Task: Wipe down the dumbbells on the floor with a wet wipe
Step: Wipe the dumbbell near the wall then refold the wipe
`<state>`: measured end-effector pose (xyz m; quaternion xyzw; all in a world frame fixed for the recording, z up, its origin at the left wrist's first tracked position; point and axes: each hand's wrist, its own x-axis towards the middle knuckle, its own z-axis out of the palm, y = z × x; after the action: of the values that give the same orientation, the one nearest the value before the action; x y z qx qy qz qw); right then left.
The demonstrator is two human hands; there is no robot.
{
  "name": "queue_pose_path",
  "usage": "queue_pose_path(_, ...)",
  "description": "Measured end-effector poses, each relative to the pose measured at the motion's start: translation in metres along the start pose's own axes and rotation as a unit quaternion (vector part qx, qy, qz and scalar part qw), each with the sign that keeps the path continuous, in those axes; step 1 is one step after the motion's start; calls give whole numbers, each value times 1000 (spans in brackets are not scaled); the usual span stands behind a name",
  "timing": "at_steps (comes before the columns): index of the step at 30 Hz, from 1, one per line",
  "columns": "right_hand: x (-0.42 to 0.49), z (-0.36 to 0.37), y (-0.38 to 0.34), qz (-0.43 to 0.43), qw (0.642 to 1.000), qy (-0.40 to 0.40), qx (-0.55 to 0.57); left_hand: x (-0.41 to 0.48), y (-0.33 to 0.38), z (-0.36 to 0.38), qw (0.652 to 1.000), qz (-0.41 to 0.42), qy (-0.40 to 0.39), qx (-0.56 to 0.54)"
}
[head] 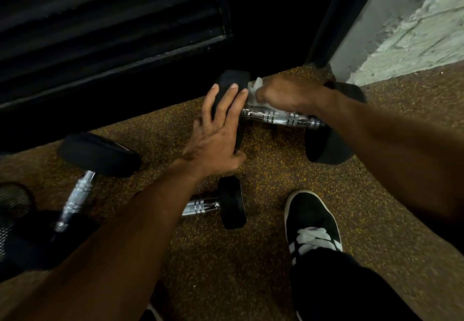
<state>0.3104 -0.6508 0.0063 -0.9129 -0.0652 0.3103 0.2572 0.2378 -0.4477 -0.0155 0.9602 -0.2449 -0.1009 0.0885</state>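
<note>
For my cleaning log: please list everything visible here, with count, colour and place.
far dumbbell: one, black and chrome, by the panel
left dumbbell: one, black and chrome, left
small dumbbell: one, black and chrome, middle
wet wipe: one, white, on far dumbbell's handle
floor: one, brown, yellow specks, underneath
louvred panel: one, black, top left
wall: one, whitish, top right
mesh object: one, black, left edge
shoe: one, black, white laces, bottom right
left grip: one, rests on far dumbbell's head
right grip: one, holds the wet wipe
</note>
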Motion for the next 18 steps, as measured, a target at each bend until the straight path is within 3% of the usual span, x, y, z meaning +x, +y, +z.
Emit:
queue_pose_path(3, -30, 26, -3, -89, 987, 77, -107, 2, 0, -2, 1000, -4, -7, -12)
queue_pose_path(8, -58, 96, 8, -17, 963, 125, -238, 10, -3, -2, 1000, -14, -13, -16)
queue_pose_path(11, -48, 84, 10, 65, 966, 182, -173, 14, -1, -5, 999, -20, -22, -23)
queue_pose_path(15, -44, 95, 7, -49, 960, 130, -243, 14, -3, -4, 999, -17, -17, -23)
queue_pose_path(18, -40, 91, 12, 19, 960, 183, -212, 12, -3, -3, 1000, -18, -18, -15)
